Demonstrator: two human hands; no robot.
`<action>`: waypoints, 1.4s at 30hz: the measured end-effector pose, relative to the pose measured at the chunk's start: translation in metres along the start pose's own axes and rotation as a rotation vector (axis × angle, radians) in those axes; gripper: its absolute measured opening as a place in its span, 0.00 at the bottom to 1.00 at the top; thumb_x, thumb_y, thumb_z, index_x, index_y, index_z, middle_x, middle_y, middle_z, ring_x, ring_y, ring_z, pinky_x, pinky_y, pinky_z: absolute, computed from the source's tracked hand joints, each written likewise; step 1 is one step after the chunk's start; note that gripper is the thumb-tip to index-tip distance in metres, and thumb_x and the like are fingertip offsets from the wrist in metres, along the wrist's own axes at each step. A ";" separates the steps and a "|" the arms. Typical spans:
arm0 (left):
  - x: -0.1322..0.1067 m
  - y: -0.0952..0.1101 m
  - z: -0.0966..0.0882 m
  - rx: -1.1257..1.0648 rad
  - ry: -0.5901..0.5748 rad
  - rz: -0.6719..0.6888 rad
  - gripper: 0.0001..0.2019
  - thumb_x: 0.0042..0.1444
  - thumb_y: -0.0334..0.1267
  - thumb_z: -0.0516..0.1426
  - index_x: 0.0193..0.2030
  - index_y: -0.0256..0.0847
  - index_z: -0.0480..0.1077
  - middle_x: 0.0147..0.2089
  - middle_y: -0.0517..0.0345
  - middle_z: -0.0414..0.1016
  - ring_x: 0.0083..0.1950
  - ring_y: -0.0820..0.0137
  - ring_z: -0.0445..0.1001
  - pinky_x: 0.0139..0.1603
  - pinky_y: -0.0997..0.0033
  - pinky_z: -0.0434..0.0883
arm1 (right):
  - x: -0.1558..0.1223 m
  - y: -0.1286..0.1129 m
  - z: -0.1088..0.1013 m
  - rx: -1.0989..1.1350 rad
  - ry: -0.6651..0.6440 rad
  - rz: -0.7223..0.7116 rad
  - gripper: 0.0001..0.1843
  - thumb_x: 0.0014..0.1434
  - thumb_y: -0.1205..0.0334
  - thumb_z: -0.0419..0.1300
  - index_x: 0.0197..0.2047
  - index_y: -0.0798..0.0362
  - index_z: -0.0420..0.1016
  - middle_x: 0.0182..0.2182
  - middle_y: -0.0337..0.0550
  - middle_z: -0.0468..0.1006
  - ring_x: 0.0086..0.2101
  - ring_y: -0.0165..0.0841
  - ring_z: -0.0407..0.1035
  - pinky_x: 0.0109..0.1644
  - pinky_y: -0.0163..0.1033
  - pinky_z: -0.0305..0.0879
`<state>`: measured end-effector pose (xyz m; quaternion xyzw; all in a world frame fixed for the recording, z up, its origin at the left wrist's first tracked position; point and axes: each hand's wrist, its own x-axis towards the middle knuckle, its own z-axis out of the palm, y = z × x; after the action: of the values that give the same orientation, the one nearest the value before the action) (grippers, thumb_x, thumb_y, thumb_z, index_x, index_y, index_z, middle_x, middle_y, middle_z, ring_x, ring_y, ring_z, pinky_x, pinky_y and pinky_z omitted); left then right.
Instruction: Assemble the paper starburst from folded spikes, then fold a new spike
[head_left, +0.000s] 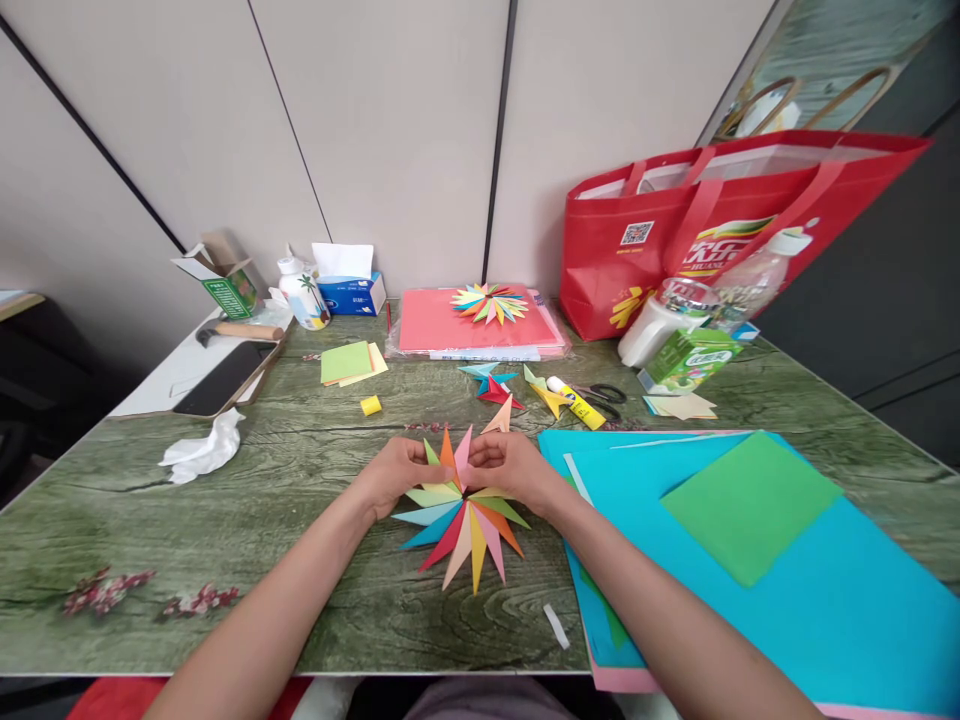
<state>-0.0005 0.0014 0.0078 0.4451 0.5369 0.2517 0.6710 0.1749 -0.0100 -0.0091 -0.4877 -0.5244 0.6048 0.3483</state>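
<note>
A many-coloured folded-paper star (466,530) lies near the table's front, its pointed pieces fanned round a small centre. My left hand (401,475) pinches its upper left part, by the orange and green points. On the upper right side, my right hand (510,468) has its fingers closed at the pink point, partly hiding the points there. Just behind my right hand rests a loose peach folded piece (501,414). Farther back are blue and red folded pieces (495,388), a yellow folded piece (551,395) and a yellow glue stick (576,402).
Black-handled scissors (606,393) lie behind the glue stick. Blue paper sheets (622,500) with a green square (752,508) cover the right side. Another finished star (490,303) rests on a red paper pack (427,325). A phone (225,378) and crumpled tissue (202,447) lie left.
</note>
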 end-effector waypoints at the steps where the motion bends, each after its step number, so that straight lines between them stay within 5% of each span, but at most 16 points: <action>1: 0.000 0.000 0.000 0.003 0.001 0.004 0.14 0.24 0.35 0.68 0.20 0.32 0.72 0.18 0.57 0.73 0.18 0.75 0.66 0.19 0.76 0.59 | 0.000 0.000 0.000 -0.005 -0.003 -0.015 0.15 0.34 0.61 0.68 0.28 0.56 0.71 0.23 0.38 0.74 0.25 0.30 0.69 0.33 0.37 0.67; 17: 0.001 0.000 0.000 -0.039 -0.023 0.013 0.15 0.25 0.36 0.69 0.22 0.31 0.73 0.20 0.54 0.75 0.19 0.75 0.68 0.20 0.77 0.61 | 0.000 -0.001 0.002 0.026 0.003 -0.035 0.20 0.36 0.64 0.67 0.35 0.55 0.71 0.22 0.37 0.74 0.25 0.31 0.70 0.31 0.36 0.67; 23: 0.001 0.000 -0.002 -0.068 -0.134 0.005 0.17 0.24 0.30 0.69 0.27 0.33 0.75 0.24 0.56 0.77 0.24 0.74 0.71 0.26 0.76 0.66 | -0.001 -0.003 0.002 0.002 0.005 -0.015 0.19 0.36 0.67 0.66 0.36 0.56 0.71 0.23 0.38 0.74 0.24 0.30 0.69 0.30 0.35 0.67; 42: 0.005 -0.009 0.000 -0.100 -0.021 0.075 0.18 0.21 0.28 0.69 0.26 0.32 0.73 0.24 0.55 0.77 0.25 0.72 0.72 0.28 0.74 0.68 | 0.000 -0.003 0.005 0.045 0.055 0.012 0.14 0.32 0.66 0.68 0.25 0.56 0.70 0.20 0.37 0.74 0.23 0.29 0.69 0.31 0.36 0.67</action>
<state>-0.0004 0.0012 -0.0023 0.4335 0.4995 0.2986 0.6880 0.1700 -0.0106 -0.0065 -0.4991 -0.4980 0.6050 0.3700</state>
